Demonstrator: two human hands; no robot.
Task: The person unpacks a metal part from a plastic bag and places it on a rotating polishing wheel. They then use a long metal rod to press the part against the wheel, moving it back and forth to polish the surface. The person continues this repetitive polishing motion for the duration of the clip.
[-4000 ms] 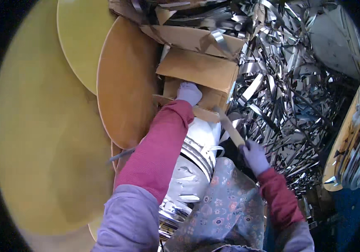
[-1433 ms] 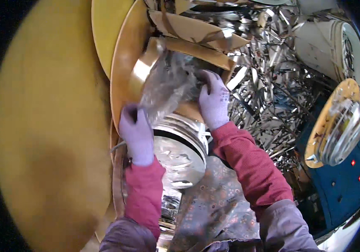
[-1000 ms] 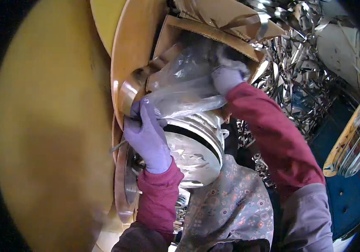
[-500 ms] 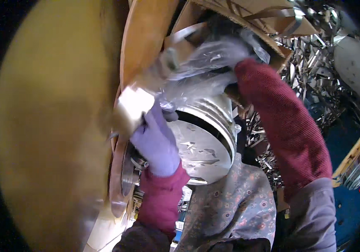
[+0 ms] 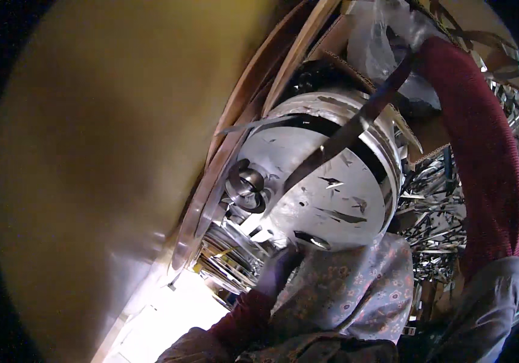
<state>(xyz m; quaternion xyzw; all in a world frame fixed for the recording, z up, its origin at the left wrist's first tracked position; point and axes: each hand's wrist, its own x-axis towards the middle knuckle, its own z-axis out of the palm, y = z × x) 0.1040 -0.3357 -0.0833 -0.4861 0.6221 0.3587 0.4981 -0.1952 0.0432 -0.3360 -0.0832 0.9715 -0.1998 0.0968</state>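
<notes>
My left hand (image 5: 280, 269), in a purple glove, is low beside the near rim of a pale round bucket (image 5: 332, 199). It is dark and blurred, so its fingers cannot be made out. At the upper right, my right hand (image 5: 400, 45) reaches to a clear plastic bag (image 5: 368, 48); shadow and the maroon sleeve hide most of its fingers. A long dark metal strip (image 5: 332, 145) slants over the bucket, its upper end meeting that hand. Whether the fingers hold strip or bag is unclear. Metal scraps (image 5: 332, 181) and a coiled metal strip (image 5: 247, 187) lie by the bucket's face.
A large yellowish surface (image 5: 90, 151) fills the left, bordered by curved brown edges (image 5: 235, 121). Behind the bucket stands a cardboard box (image 5: 335, 42). Heaped metal offcuts (image 5: 435, 212) lie to the right. Flowered cloth (image 5: 356, 284) covers my lap.
My left hand has dropped back toward the bucket's near side, away from the bright blurred piece. My right hand has moved up and right with the plastic. The dark strip now crosses the bucket.
</notes>
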